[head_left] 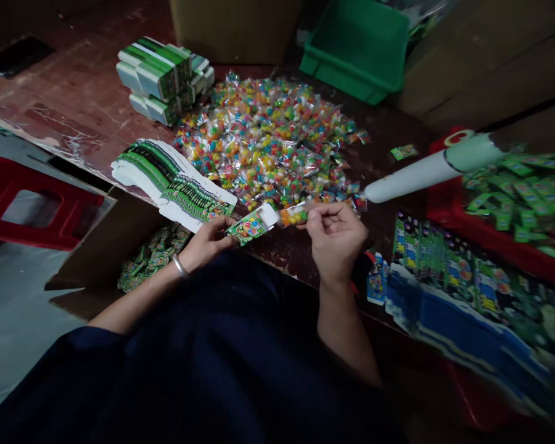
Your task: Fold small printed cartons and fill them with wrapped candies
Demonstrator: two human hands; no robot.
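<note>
My left hand [209, 242], with a bangle on its wrist, is closed on a small green printed candy box [251, 226]. The box's white flap end stands open and faces right. Between the thumb and fingers of my right hand [337, 233] is a small clear packet of colourful candies [294, 215], right beside the box's open end. Behind both hands spreads a large heap of similar candy packets [268, 135]. A fanned row of flat green and white cartons [171, 179] lies left of the heap, near my left hand.
Bundled green cartons [155, 77] are stacked at the back left. A green bin [356, 49] stands at the back right. At right are a white roll [425, 169], a red tray [444, 203] of green packets and printed bags [462, 277]. A cardboard box [90, 246] holding filled boxes sits lower left.
</note>
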